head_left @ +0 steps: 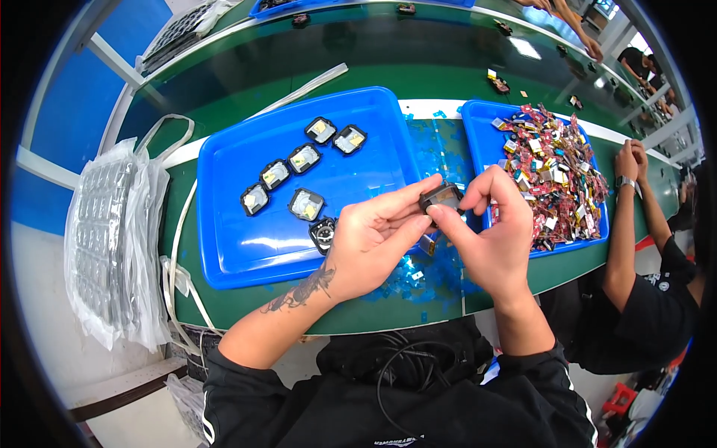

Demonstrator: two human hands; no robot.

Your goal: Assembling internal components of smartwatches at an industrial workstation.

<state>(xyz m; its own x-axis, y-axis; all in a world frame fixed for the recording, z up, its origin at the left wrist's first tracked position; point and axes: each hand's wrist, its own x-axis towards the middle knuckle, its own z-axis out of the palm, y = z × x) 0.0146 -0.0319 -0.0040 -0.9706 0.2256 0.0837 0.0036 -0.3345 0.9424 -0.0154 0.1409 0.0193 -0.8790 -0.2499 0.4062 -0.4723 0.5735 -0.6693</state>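
Between both hands, above the gap between two blue trays, is a small black square plastic housing with a greyish window (pixel 444 197). My left hand (pixel 371 243) grips its left side between thumb and fingers. My right hand (pixel 494 237) has thumb and curled forefinger closed on its right edge. Below the fingers sits a small yellowish piece (pixel 427 244), partly hidden. Several similar black housings (pixel 305 159) with pale yellow inserts lie in the left blue tray (pixel 235 160). One dark round-faced piece (pixel 323 234) is beside my left wrist, partly covered by it.
The right blue tray (pixel 478 134) is heaped with small red circuit boards with wires (pixel 556 179). Blue film scraps (pixel 414 287) litter the green bench. Plastic-wrapped black trays (pixel 108 239) stand at the left. A dark conveyor (pixel 418 48) carries scattered parts behind; a co-worker's hands (pixel 631 160) are at right.
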